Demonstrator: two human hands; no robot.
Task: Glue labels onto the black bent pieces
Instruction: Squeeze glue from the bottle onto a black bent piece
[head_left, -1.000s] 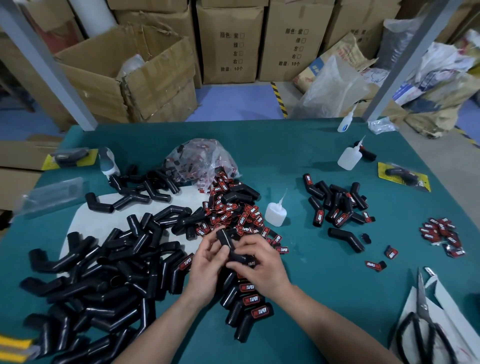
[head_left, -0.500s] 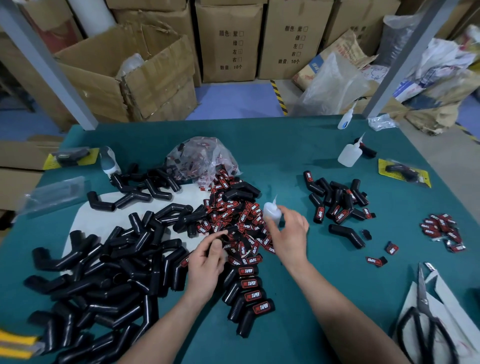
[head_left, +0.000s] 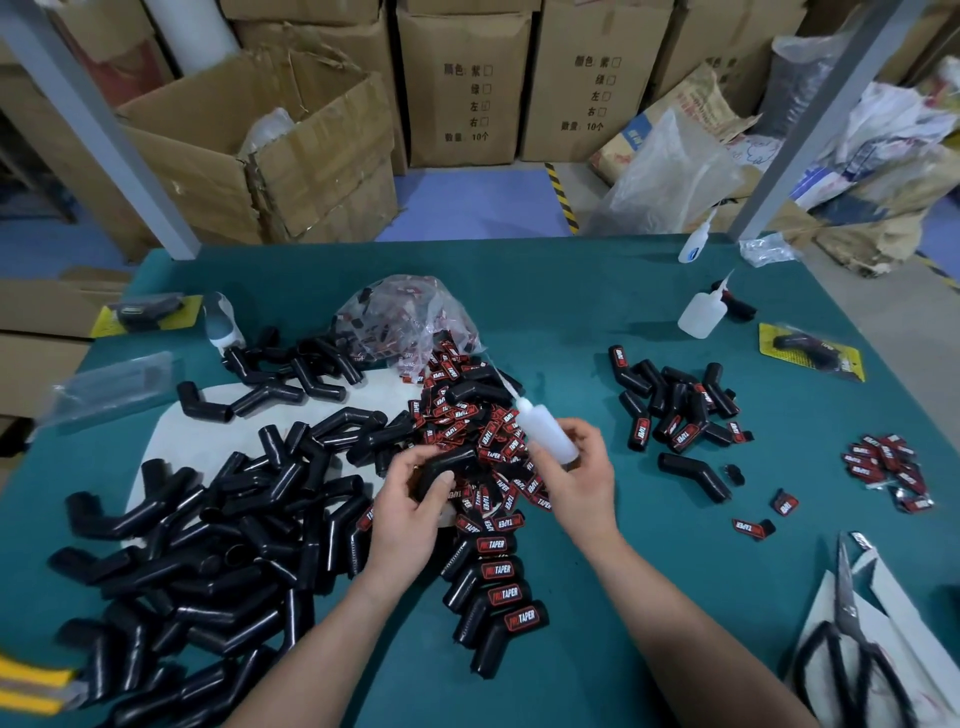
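Note:
My left hand grips a black bent piece above the heap of red-and-black labels. My right hand holds a small white glue bottle, tilted with its nozzle pointing up and to the left, just right of the piece. A big pile of unlabelled black bent pieces covers the left of the green table. A row of labelled pieces lies between my forearms. More labelled pieces sit to the right.
A clear bag of labels lies behind the heap. Two other glue bottles stand at the back right. Scissors rest on white paper at the front right. A small label pile lies near the right edge. Cardboard boxes stand beyond the table.
My right hand left the piece, took the glue bottle from the table and brought it towards the piece. My left hand keeps hold of the black bent piece.

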